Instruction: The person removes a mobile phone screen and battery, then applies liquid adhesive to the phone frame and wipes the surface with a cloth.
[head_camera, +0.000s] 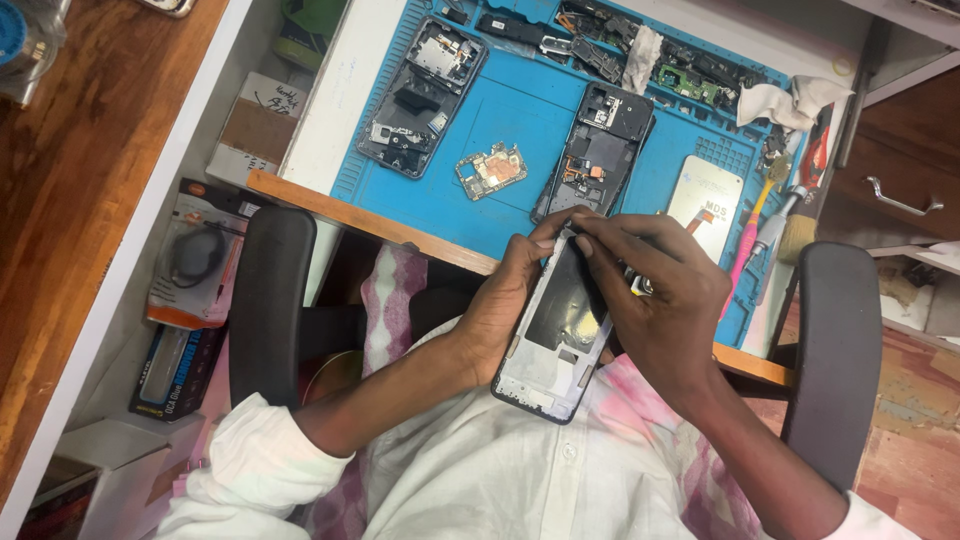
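While the opened phone frame (560, 330) sits cradled above the lap, clear of the tabletop (400, 225), the left hand (505, 300) wraps its long edge with fingers (545, 235) curled closed over the top corner, and the right hand (660, 300) pinches shut at that same corner; whether it grips a small tool I cannot tell. Working well here likely means a steady cradle and gentle, shallow pressure, since the frame looks thin, rigid and easily bent. Its inside is glossy black, its rim pale metal. Just beyond the fingertips lies another stripped phone (598, 150), matte and dark, on a blue rubbery mat (520, 110); further off, a small copper-toned circuit board (490, 170).
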